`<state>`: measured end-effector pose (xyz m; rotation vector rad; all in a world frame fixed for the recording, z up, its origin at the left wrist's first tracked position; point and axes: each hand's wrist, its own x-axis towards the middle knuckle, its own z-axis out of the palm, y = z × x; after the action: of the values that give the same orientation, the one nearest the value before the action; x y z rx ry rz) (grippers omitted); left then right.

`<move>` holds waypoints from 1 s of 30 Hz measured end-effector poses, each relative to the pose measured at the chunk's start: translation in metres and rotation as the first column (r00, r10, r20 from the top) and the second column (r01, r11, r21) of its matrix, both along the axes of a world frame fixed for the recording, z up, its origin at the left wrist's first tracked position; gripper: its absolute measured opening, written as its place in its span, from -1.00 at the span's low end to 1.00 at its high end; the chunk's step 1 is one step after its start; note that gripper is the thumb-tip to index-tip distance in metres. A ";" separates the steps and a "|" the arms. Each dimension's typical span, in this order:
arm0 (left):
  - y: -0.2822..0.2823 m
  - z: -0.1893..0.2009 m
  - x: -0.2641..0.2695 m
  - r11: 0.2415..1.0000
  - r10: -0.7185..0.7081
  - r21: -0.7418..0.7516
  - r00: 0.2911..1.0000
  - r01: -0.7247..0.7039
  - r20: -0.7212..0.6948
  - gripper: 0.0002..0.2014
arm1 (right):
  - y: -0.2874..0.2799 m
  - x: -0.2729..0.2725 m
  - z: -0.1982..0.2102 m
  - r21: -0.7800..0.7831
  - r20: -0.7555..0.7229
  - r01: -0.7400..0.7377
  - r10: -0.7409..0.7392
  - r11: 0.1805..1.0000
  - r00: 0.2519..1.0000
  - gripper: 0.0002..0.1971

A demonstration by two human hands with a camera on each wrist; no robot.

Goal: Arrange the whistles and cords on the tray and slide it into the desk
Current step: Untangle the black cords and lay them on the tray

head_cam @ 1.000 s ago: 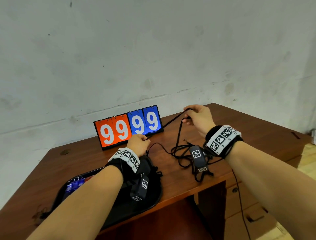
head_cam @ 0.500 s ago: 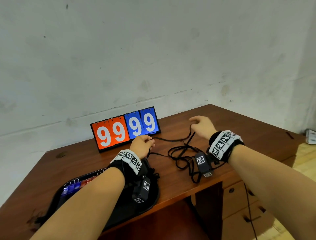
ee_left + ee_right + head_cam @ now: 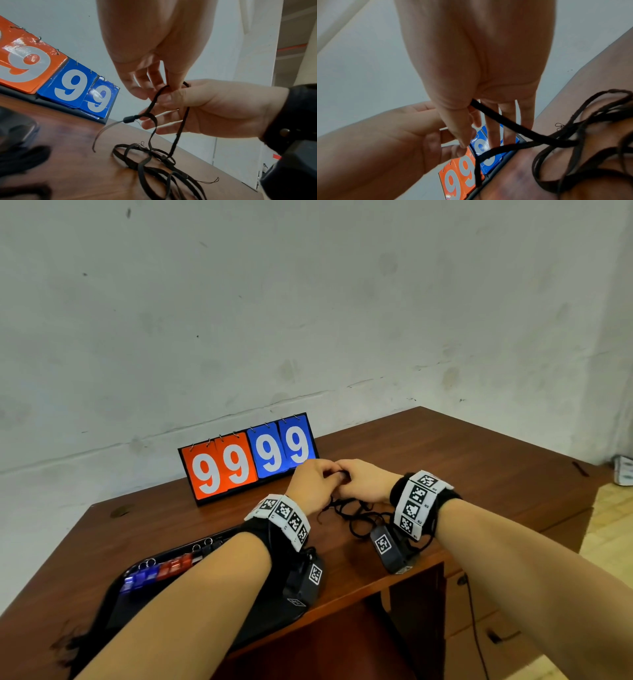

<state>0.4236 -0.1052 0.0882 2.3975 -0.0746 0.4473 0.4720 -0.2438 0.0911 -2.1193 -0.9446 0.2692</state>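
Black cord [image 3: 180, 129] runs up from a loose tangle on the brown wooden desk [image 3: 479, 460] into both hands, which meet just in front of the scoreboard [image 3: 248, 458] with its two orange and two blue nines. The left hand [image 3: 310, 486] has its fingers curled down and pinches the top of the raised loop; the right hand [image 3: 364, 481] closes thumb against forefinger on the same loop from the other side, its other fingers hanging fairly straight. A small black toggle [image 3: 129, 119] sits on the cord just below the pinch, with a thin tail trailing from it toward the desk. The rest of the cords [image 3: 352, 513] lie heaped on the desk under and between the wrists, well clear of the tray. The black tray [image 3: 118, 590] rests at the near left of the desk, partly under the left forearm; a row of blue and red whistles [image 3: 157, 571] with metal rings lines its far side, though blur makes their number uncertain.
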 end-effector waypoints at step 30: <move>-0.001 0.004 -0.012 0.769 -0.066 -0.618 0.941 -0.164 -0.333 -0.82 | -0.016 0.006 -0.002 0.506 -0.591 0.306 0.066 0.806 0.804 -0.90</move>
<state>0.4120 -0.1067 0.0926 1.7560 0.2627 0.0478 0.4782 -0.2597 0.0887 -1.3758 -0.4215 0.4659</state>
